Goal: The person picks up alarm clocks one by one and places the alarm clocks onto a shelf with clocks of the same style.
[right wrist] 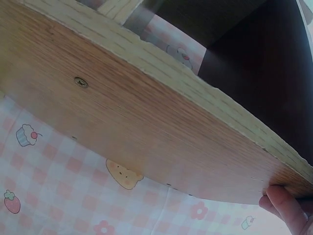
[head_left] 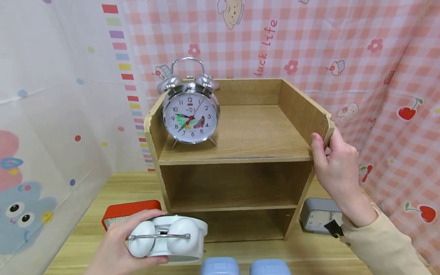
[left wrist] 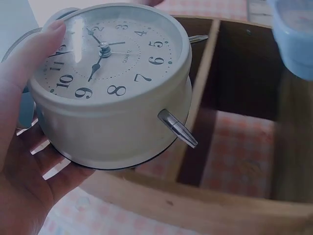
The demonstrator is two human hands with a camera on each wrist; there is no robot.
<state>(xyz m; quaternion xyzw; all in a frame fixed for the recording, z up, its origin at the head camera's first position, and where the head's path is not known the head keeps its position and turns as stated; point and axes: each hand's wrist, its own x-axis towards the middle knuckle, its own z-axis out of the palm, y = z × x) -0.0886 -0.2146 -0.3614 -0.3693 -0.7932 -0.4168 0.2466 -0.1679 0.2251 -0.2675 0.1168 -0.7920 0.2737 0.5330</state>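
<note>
A white twin-bell alarm clock [head_left: 185, 242] is in my left hand [head_left: 115, 244], low in front of the wooden shelf [head_left: 247, 130]. Thumb and fingers grip its bell end; the bells and wire handle face up toward the head camera. The left wrist view shows its numbered dial [left wrist: 107, 58] and two short metal legs. My right hand [head_left: 338, 168] grips the front edge of the shelf's upper right side panel, the thumb on the inner side. Fingertips [right wrist: 283, 203] show against the panel's outer face in the right wrist view. A silver twin-bell alarm clock [head_left: 191, 114] stands on the top board, at the left.
Left of the shelf sits a red clock [head_left: 134, 207], partly behind my left hand. A grey clock [head_left: 317, 214] stands at the right, below my right forearm. Two light blue objects [head_left: 220, 266] poke up at the near edge of view. Patterned cloth [head_left: 319, 46] hangs behind the wooden table [head_left: 93, 221].
</note>
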